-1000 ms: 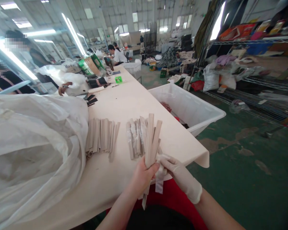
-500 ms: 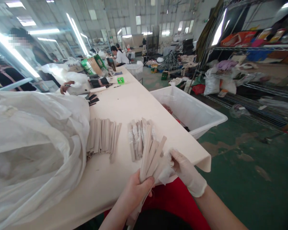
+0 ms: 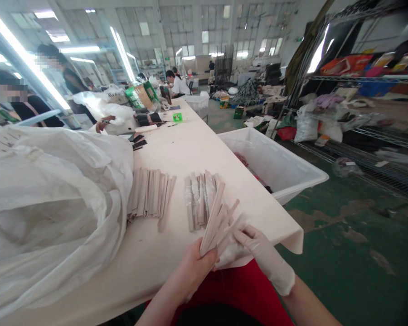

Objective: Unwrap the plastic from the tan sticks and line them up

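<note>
My left hand (image 3: pixel 199 267) is closed round several beige strips (image 3: pixel 213 226) that fan out above the thumb, over the table's near edge. On my right hand (image 3: pixel 261 251) is a pale glove; its fingers are pinched at the right side of the bunch, on a strip with thin white wrapping (image 3: pixel 229 253) beside it. Behind the bunch, several strips partly wrapped in clear film (image 3: pixel 197 199) lie on the table. A row of bare beige strips (image 3: pixel 151 192) lies to their left.
A large white sack (image 3: pixel 54 217) covers the left of the table (image 3: pixel 190 140). Beyond the right edge stands a white bin (image 3: pixel 282 167). Wire shelves (image 3: pixel 387 136) are at the right; people stand at the far left.
My right fingers have moved in closer to the bunch and now pinch at a strip there. The white wrapping has shifted down beneath them. The camera view has turned slightly left.
</note>
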`<state>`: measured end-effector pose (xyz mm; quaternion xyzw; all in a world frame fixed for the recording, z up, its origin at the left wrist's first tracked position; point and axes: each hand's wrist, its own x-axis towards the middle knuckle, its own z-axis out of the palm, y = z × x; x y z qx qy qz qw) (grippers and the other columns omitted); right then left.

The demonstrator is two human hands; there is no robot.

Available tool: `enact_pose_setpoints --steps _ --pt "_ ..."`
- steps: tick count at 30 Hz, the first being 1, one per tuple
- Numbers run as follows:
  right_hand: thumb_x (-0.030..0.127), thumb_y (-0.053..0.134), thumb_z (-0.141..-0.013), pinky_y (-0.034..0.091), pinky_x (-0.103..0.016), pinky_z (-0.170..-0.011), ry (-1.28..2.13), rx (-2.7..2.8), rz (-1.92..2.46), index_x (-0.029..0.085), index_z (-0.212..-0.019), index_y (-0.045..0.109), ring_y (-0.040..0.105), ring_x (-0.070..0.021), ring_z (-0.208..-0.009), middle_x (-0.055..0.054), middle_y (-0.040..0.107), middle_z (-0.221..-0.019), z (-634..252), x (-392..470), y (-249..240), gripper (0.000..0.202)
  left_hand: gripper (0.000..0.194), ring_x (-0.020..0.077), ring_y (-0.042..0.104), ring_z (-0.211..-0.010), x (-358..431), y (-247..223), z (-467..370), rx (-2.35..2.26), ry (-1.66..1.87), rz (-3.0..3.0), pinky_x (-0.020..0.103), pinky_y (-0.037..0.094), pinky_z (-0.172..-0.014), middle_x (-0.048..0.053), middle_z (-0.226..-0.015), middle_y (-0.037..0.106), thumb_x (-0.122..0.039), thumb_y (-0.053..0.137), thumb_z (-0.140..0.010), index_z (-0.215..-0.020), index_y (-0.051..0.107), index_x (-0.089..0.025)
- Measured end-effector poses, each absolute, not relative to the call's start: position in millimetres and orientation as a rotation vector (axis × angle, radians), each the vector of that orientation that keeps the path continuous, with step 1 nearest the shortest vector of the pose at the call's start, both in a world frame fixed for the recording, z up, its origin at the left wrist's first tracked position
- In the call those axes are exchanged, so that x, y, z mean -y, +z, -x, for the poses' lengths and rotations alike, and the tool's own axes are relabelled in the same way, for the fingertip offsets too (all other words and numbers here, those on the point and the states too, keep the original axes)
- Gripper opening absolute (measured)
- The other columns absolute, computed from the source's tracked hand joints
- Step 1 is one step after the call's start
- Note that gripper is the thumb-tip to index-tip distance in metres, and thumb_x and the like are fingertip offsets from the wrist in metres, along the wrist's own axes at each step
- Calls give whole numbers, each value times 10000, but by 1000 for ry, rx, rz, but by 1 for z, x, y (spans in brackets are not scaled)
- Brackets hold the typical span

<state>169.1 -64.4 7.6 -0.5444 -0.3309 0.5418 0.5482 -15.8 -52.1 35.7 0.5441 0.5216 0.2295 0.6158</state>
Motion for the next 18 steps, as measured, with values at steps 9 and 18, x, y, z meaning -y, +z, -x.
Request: enact_pose_setpoints --steps 9,18 --pt "491 692 -687 462 -364 -748 1418 956 1064 201 -943 671 590 -241 -780 -30 645 -724 -142 68 7 387 311 65 354 -340 45 19 18 -1320 689 -1156 190 270 -354 -72 -407 438 -416 696 -595 -661 516 -171" --pt "547 668 -687 477 -385 -767 1454 606 939 200 -947 692 618 -256 -793 -53 688 -772 -131 63 18 434 276 74 304 -327 46 24 5 -1369 715 -1149 206 228 -368 -86 -341 364 -404 703 -586 -634 544 -184"
